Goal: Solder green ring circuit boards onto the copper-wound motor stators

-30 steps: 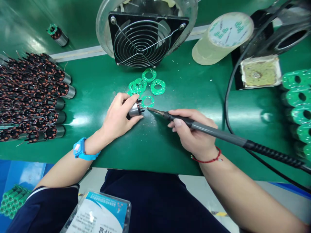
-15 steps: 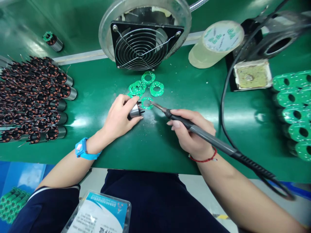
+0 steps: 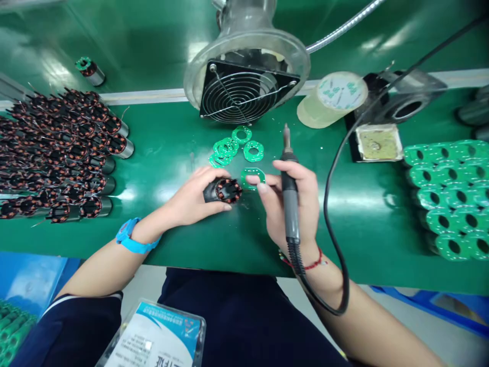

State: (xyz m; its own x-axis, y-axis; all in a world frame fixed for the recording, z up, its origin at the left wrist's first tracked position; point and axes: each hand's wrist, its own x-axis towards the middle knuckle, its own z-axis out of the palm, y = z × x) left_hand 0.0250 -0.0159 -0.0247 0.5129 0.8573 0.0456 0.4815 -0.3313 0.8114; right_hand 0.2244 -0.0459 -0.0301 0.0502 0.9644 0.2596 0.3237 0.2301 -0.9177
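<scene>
My left hand (image 3: 194, 196) grips a motor stator (image 3: 228, 191) on its side, its copper-wound end facing right. Between the thumb and a finger of my right hand (image 3: 292, 204) is a green ring-shaped circuit board (image 3: 252, 177), just right of the stator and apart from it. The same hand also holds a soldering iron (image 3: 291, 204), its tip pointing up and away from me. Several loose ring boards (image 3: 225, 149) lie on the bench just beyond my hands.
Rows of stators (image 3: 57, 153) stand on the left. A fan (image 3: 240, 97) in a round hood faces me at the back. At right are a tape roll (image 3: 332, 99), a sponge tray (image 3: 379, 143), and board-topped stators (image 3: 451, 199). The iron's cable (image 3: 328, 214) loops over my right forearm.
My right hand has swung the soldering iron upright and picked a ring board off the bench. My left hand has turned the stator so its wound end shows.
</scene>
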